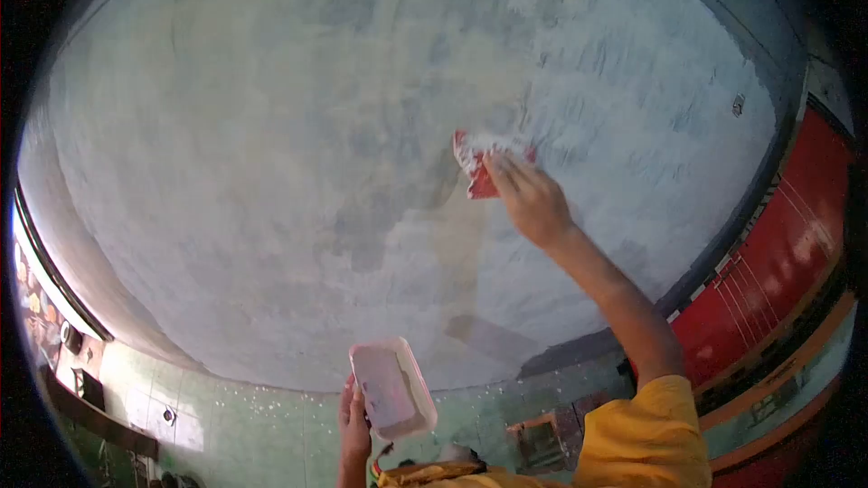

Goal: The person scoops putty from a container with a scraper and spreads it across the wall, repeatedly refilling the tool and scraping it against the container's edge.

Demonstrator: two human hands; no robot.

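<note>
White smears a red spreader (484, 184) against a patchy grey wall (271, 145). A yellow sleeve (642, 438) shows at five o'clock, a pale pink tray (423, 385) at six.

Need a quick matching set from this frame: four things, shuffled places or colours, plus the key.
Things:
1. Scraper
2. Tray
3. Sleeve
4. Floor

Places or colours:
A. green, with white specks near the wall
B. in the left hand
C. yellow
D. in the right hand

Pairs: 1-D, 2-B, 3-C, 4-A
</note>
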